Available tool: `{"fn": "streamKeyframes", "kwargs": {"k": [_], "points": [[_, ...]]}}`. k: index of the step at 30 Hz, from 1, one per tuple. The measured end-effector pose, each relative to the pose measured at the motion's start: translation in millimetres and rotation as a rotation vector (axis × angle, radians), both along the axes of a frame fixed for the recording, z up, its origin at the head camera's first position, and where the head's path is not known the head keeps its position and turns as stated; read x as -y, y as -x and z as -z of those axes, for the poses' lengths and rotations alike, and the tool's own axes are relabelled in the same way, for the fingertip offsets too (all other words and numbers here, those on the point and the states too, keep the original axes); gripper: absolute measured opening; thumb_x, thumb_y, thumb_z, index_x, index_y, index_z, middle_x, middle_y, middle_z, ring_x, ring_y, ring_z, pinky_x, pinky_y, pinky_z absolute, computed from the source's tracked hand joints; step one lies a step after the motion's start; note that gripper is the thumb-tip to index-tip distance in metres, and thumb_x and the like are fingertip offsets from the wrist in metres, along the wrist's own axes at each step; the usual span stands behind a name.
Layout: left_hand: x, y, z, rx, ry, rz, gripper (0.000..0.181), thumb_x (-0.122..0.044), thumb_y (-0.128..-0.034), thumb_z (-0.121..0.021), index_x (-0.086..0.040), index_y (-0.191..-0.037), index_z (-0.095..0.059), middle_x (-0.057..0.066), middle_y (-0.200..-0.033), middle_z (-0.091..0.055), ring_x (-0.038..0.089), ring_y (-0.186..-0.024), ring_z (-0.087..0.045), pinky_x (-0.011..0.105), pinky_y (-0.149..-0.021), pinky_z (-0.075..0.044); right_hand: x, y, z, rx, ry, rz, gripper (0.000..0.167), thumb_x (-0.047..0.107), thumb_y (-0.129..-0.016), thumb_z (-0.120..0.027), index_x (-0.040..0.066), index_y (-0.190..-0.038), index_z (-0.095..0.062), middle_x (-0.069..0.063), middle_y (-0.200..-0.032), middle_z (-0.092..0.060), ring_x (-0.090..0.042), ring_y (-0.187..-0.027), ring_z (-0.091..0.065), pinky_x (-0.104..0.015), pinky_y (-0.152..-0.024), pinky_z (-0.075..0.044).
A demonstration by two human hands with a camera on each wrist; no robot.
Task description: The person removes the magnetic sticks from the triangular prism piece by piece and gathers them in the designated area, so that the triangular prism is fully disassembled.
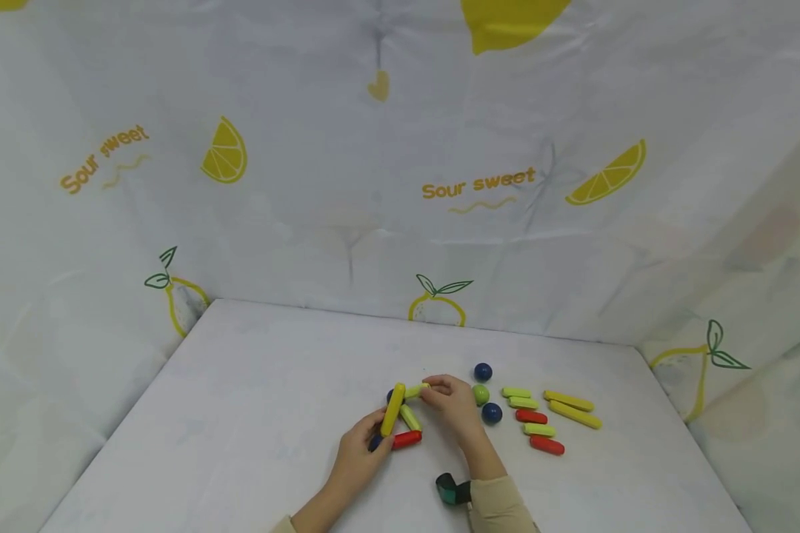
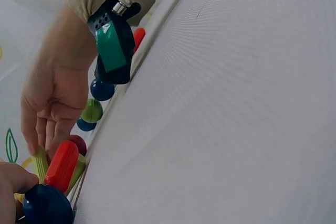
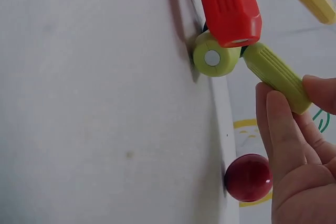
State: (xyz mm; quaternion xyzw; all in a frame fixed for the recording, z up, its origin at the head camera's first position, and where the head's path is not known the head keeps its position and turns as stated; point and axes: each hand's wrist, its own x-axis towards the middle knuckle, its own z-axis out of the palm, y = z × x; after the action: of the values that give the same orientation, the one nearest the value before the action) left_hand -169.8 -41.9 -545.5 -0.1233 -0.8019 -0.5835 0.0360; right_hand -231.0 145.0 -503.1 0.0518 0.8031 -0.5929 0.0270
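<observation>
Now L/R hands [image 1: 360, 453] [image 1: 456, 406] hold 1 blue ball [image 2: 47, 205] / 1 grn stick [image 3: 275, 74].

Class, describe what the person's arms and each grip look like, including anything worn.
The left sleeve and right sleeve are beige. At the right wrist sits a dark device with a glossy green panel and a small silvery part. The left grip and right grip wear no gloves.

Soft light, faint shadows, small glints
</observation>
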Motion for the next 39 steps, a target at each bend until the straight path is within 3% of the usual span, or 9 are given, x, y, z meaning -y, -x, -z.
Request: {"fn": "streamKeyframes", "kwargs": {"k": [10,13,15,20,24,27,31,34,39], "points": [[-0.3,2.7,-3.2,0.01,0.011,-0.021,0.037,-0.012,-0.0888,-0.064,-0.001,-0.123,-0.055,0.014,-0.134,-0.055,0.029,-0.122,-0.055,0.032,-0.097,-0.049,-6,4.4,0.7,0.079,0.147,0.028,0.026,0.015,-0.09,-0.063,-0.002,-0.109,-0.065,-0.014,-0.1,-0.07,-0.014,-0.086,-0.066,-0.027,-0.08,-0.058],[-0.6,4.1,-3.8,0.002,0.014,-0.03,0.037,-0.012,-0.0885,-0.064,-0.001,-0.123,-0.056,0.014,-0.133,-0.056,0.029,-0.121,-0.056,0.032,-0.096,-0.049,-7,3.7,-1.9,0.066,0.139,0.037,0.026,0.015,-0.09,-0.062,-0.001,-0.111,-0.064,-0.012,-0.099,-0.07,-0.015,-0.086,-0.066,-0.027,-0.081,-0.058],[-1.1,4.7,-3.9,0.002,0.016,-0.034,0.037,-0.011,-0.0883,-0.065,-0.001,-0.123,-0.056,0.014,-0.133,-0.056,0.029,-0.12,-0.056,0.032,-0.096,-0.049,-9,0.1,-6.5,0.039,0.077,0.047,0.026,0.014,-0.089,-0.062,0.0,-0.111,-0.063,-0.011,-0.097,-0.07,-0.014,-0.085,-0.065,-0.027,-0.08,-0.057],[-3.6,4.2,-3.6,0.023,0.009,-0.033,0.038,-0.012,-0.0883,-0.064,0.0,-0.123,-0.055,0.014,-0.134,-0.055,0.03,-0.12,-0.056,0.033,-0.097,-0.049,-32,-22.2,-23.9,0.0,0.007,0.065,0.029,0.01,-0.087,-0.064,0.001,-0.114,-0.063,-0.012,-0.108,-0.067,-0.015,-0.092,-0.061,-0.025,-0.083,-0.055],[-5.3,2.5,-2.9,0.052,0.003,-0.032,0.039,-0.013,-0.0882,-0.064,-0.001,-0.124,-0.055,0.013,-0.134,-0.055,0.029,-0.121,-0.056,0.033,-0.097,-0.049,-71,-48.1,-31.2,0.03,0.045,0.096,0.036,0.012,-0.088,-0.066,-0.001,-0.121,-0.058,-0.015,-0.121,-0.061,-0.009,-0.095,-0.06,-0.017,-0.083,-0.053],[-4.8,1.3,-2.7,0.07,-0.007,-0.031,0.039,-0.012,-0.0884,-0.064,-0.002,-0.125,-0.055,0.012,-0.134,-0.056,0.028,-0.122,-0.055,0.032,-0.097,-0.048,-104,-65.7,-29.1,0.075,0.041,0.137,0.044,0.015,-0.087,-0.067,-0.003,-0.126,-0.054,-0.013,-0.123,-0.061,-0.003,-0.094,-0.061,-0.016,-0.083,-0.052],[-2.5,0.6,-3.2,0.075,-0.021,-0.026,0.039,-0.012,-0.0889,-0.063,-0.002,-0.125,-0.055,0.011,-0.135,-0.055,0.027,-0.124,-0.054,0.032,-0.099,-0.047,-145,-85.4,-20.3,0.194,-0.031,0.186,0.053,0.027,-0.088,-0.066,-0.001,-0.13,-0.05,-0.008,-0.12,-0.063,-0.003,-0.094,-0.061,-0.024,-0.084,-0.054],[-1.1,0.9,-2.7,0.068,-0.024,-0.024,0.039,-0.011,-0.089,-0.064,-0.002,-0.125,-0.055,0.011,-0.135,-0.055,0.027,-0.124,-0.054,0.031,-0.099,-0.047,-167,-94.1,-13.6,0.286,-0.117,0.194,0.063,0.04,-0.087,-0.065,0.001,-0.133,-0.048,-0.01,-0.123,-0.061,-0.012,-0.101,-0.059,-0.032,-0.087,-0.054],[-0.2,1.6,-1.7,0.066,-0.023,-0.031,0.038,-0.012,-0.089,-0.064,-0.002,-0.125,-0.055,0.011,-0.134,-0.055,0.027,-0.123,-0.054,0.031,-0.098,-0.048,-186,-95.4,-4.2,0.341,-0.214,0.172,0.07,0.05,-0.087,-0.061,0.0,-0.134,-0.047,-0.019,-0.128,-0.057,-0.03,-0.111,-0.052,-0.042,-0.09,-0.051]]}}
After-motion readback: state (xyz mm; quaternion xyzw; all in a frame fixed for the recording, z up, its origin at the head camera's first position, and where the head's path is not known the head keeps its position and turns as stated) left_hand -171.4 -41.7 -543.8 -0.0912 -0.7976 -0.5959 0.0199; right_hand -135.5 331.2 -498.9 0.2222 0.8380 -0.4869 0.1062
